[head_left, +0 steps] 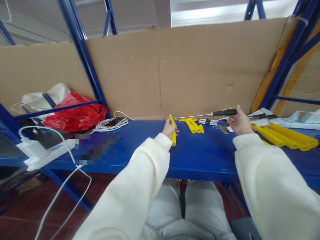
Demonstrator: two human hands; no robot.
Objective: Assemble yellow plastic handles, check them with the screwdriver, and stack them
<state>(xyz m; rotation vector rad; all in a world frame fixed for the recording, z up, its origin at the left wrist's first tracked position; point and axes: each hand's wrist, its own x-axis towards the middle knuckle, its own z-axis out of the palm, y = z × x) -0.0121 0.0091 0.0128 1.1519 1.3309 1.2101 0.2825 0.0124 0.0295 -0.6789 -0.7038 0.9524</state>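
My left hand (169, 129) is closed around a yellow tube (173, 138), which it holds tilted above the blue shelf (147, 146). With my right hand (239, 121) I grip the black-and-yellow handle of a long screwdriver (223, 112). Its thin metal shaft points left, and the tip reaches the upper part of the tube; whether it touches or goes inside cannot be seen. Between my hands, several yellow tube pieces (192, 126) lie on the shelf beside a small stack of white-and-black strips (208, 122).
Longer yellow tubes (287, 136) lie at the right. To the left are a coiled white cable (111, 124), a red plastic bag (77, 111) and a power strip (50, 155) with a charger. Cardboard (195, 66) stands behind, between blue rack posts (87, 63).
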